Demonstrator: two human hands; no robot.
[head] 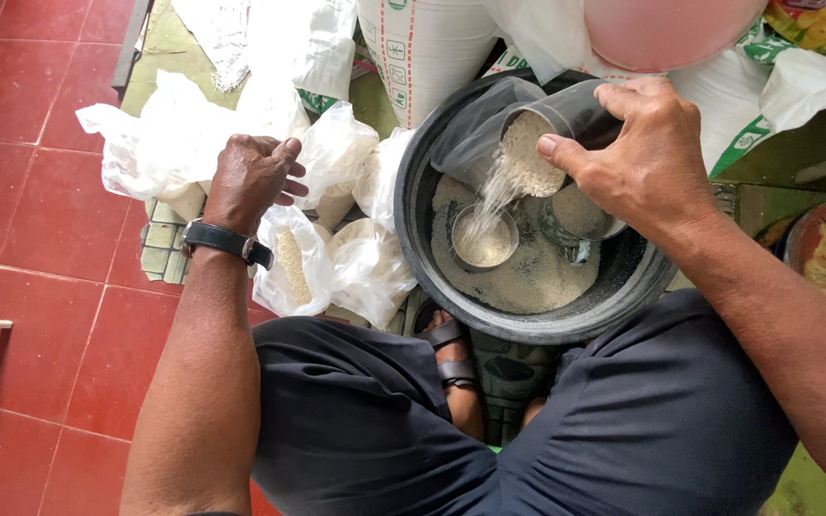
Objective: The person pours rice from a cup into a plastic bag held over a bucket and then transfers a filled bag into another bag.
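From the camera on your head, you look straight down at your 2 hands and your knees.

Your right hand (pixel 644 153) is wrapped around a metal cup (pixel 554 129). Your thumb lies on the near side of the rim and your fingers curl over the top, so the hold is tight and closed. The cup is tipped over to the left, and white rice (pixel 495 191) runs out of its mouth in a thin stream. The rice falls into a small metal tin (pixel 485 237) that stands upright in the rice below. All of this is inside a big dark round tub (pixel 413 220), and the tub's floor is partly covered with rice. A second small tin (pixel 580 215) sits just beside the first, under your hand.

Your left hand (pixel 252 177) is off to the side, well apart from the tub. Its fingers are bunched shut on the top of a clear plastic bag (pixel 291 263), though how much of the bag it pinches is hard to see. A little rice lies in the bottom of that bag. You wear a black watch (pixel 227 241) on that wrist. More white bags (pixel 150 143) lie on the red tile floor (pixel 40 315) around it.
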